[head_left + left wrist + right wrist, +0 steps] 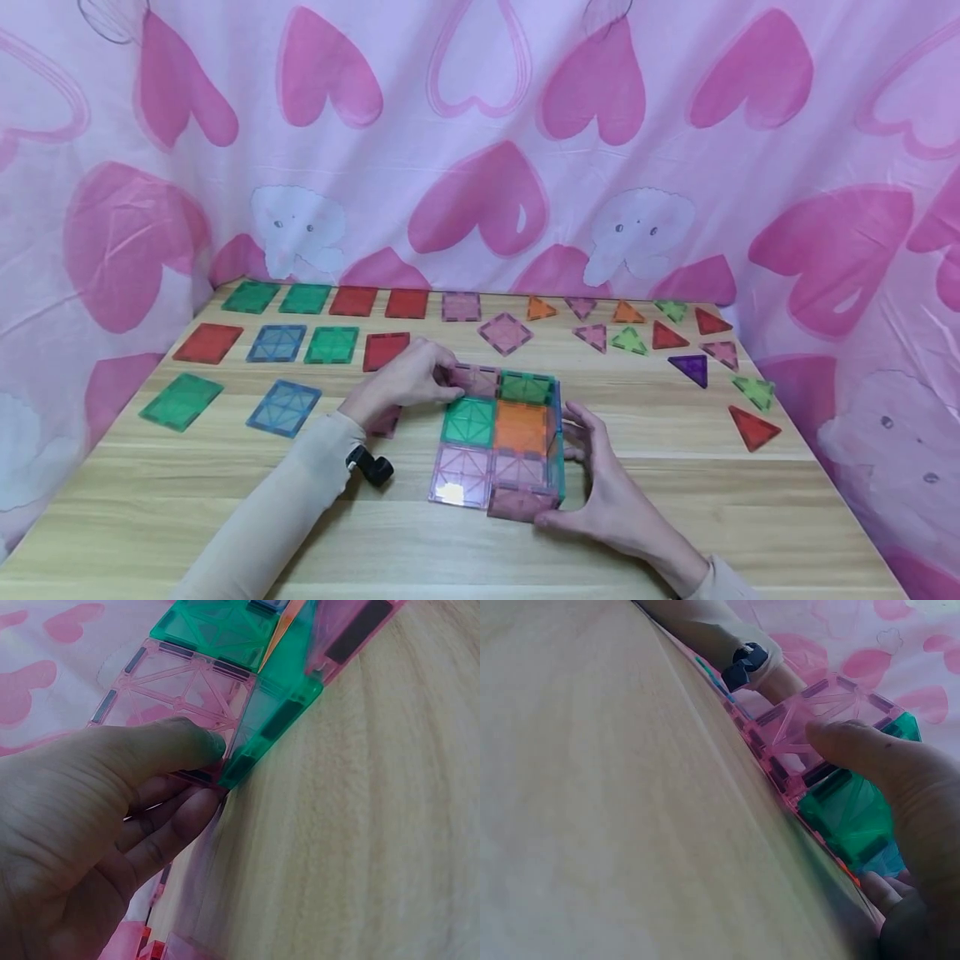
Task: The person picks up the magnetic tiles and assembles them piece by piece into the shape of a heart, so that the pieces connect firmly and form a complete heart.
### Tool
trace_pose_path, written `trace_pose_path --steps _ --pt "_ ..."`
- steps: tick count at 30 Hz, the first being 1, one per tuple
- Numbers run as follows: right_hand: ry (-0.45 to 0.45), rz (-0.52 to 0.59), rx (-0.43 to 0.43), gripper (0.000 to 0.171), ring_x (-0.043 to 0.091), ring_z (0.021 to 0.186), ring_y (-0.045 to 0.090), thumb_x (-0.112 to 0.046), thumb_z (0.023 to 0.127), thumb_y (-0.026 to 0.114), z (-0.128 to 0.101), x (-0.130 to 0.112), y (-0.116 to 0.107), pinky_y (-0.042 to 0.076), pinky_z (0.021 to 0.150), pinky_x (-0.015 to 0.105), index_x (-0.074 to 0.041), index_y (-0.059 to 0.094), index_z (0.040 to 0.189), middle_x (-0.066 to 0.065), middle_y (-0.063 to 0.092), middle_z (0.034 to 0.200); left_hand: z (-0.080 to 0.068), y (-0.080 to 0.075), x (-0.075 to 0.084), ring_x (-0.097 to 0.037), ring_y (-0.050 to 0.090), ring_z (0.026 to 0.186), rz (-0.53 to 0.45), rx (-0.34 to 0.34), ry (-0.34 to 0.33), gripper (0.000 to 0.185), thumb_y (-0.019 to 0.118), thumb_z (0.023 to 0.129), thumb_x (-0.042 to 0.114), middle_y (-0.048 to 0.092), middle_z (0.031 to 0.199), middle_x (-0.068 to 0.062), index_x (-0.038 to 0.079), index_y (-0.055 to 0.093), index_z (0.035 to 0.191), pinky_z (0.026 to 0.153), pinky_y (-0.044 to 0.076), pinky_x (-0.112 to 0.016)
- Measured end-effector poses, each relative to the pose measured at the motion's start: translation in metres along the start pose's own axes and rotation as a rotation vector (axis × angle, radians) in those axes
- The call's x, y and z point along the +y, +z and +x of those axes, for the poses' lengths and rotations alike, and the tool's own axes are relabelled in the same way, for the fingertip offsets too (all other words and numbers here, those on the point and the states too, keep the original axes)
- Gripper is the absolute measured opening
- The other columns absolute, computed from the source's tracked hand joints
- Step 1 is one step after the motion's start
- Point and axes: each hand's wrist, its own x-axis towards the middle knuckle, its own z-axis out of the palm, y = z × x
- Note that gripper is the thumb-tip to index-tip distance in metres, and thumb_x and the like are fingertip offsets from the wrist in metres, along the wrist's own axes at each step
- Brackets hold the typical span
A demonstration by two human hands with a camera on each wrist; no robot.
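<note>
- Work in hand: a flat patchwork of translucent square magnetic tiles [495, 437] lies near the middle of the wooden table [750, 500], with some tiles turned up along its right and near edges.
- Layout, as far as the head view shows: two columns, three rows — pink and green at the far row, green and an orange square tile [522, 427] in the middle, two pink at the near row.
- Left hand [408, 382]: rests at the far left corner of the patchwork. Thumb and fingers pinch the edge of the far pink square tile [184, 690]; the grip is narrow, and that tile looks tilted up off the table in the left wrist view.
- Right hand [603, 479]: cupped against the right side. The thumb presses the near upright pink square tile [814, 724], and the fingers reach towards the standing teal-green square tile [851, 814] along the right edge; the hold is wide, spanning that corner.
- Progress, by judgement: the base is laid and the walls are partly up — right and near sides begun, left and far sides still flat or only starting to lift. No top is in place.
- Unused stock: loose square tiles [285, 407] in red, green, blue and pink lie far left; small triangular tiles [688, 368] in mixed colours lie far right, well apart from the hands.
- A small black wrist-mounted device [371, 467] sits at the left cuff.
</note>
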Motion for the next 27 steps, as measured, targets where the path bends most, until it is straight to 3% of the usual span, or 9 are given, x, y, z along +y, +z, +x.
trace_pose_path --steps 5,10,15,22,27 --pt "0.043 -0.04 0.011 0.134 0.028 0.148 0.055 -0.041 0.073 0.107 0.002 -0.001 -0.003 0.047 0.121 0.03 -0.029 0.02 0.176 0.007 0.043 0.17 0.001 0.001 0.0 -0.004 0.066 0.075 0.02 0.021 0.002 0.014 0.091 0.093 0.013 0.076 0.085 0.009 0.017 0.08 0.086 0.069 0.058 -0.025" --pt "0.046 0.022 0.03 0.119 0.027 0.147 0.057 -0.029 0.079 0.105 0.01 0.006 -0.01 0.053 0.114 0.028 -0.021 0.032 0.173 0.008 0.048 0.166 0.005 0.003 0.001 -0.003 0.071 0.082 0.054 0.081 -0.028 0.005 0.089 0.097 0.014 0.079 0.091 0.006 0.013 0.084 0.098 0.076 0.061 -0.028" --pt "0.034 -0.008 0.01 0.123 0.027 0.147 0.058 -0.031 0.077 0.106 0.015 0.011 -0.014 0.053 0.115 0.029 -0.02 0.031 0.174 0.007 0.049 0.164 0.006 0.004 -0.001 -0.004 0.073 0.085 0.036 0.096 -0.058 0.007 0.088 0.097 0.012 0.082 0.095 0.004 0.013 0.085 0.104 0.078 0.063 -0.028" --pt "0.043 -0.157 0.005 0.138 0.028 0.142 0.062 -0.03 0.068 0.11 0.016 0.008 -0.013 0.053 0.116 0.042 -0.022 0.025 0.176 0.004 0.047 0.16 0.003 -0.005 0.0 -0.012 0.079 0.095 0.003 0.057 -0.111 0.027 0.091 0.094 0.011 0.082 0.105 -0.001 0.009 0.083 0.12 0.088 0.066 -0.033" --pt "0.063 -0.175 0.004 0.138 0.026 0.142 0.062 -0.031 0.068 0.11 0.016 0.007 -0.011 0.053 0.117 0.045 -0.023 0.024 0.177 0.003 0.047 0.16 -0.01 -0.023 0.002 -0.019 0.075 0.115 -0.028 0.073 -0.168 0.05 0.092 0.094 0.022 0.079 0.124 0.0 0.012 0.075 0.14 0.101 0.063 -0.044"
